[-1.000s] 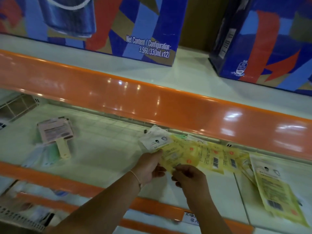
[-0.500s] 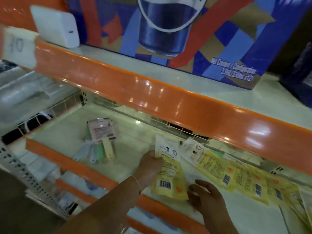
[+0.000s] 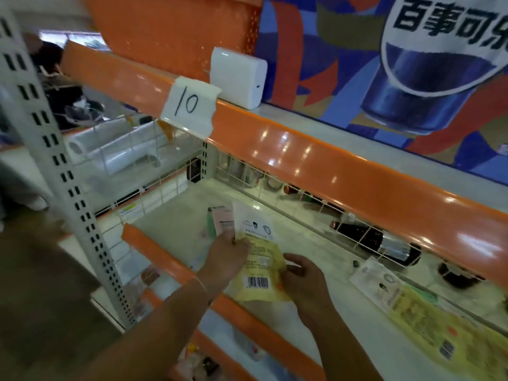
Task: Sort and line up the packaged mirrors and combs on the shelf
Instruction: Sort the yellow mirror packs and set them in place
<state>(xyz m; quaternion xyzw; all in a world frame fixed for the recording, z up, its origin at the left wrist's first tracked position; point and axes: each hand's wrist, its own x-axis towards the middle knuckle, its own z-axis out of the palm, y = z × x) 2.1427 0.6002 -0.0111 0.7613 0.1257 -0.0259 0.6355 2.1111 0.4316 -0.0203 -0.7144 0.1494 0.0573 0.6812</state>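
Left hand: my left hand (image 3: 224,258) pinches the upper left edge of the flat yellow-and-white plastic packet with a barcode (image 3: 257,264), thumb on its face.
Right hand: my right hand (image 3: 303,281) has fingers curled onto the packet's right edge, steadying it.
Packet place: held just above the pale shelf board (image 3: 316,243), beside the pink-and-green carded packs (image 3: 220,222) lying at the far left.
Doing it well: I think I should lay it flat, barcode toward me, its edge squared to the pink packs and to the orange front rail (image 3: 165,259), not overlapping them.
Still to sort: another yellow-and-white packet (image 3: 406,303) lies well to the right.
Change: half a second ago my right hand lay open off the packet; now it grips it, and the packet sits nearer the pink packs.
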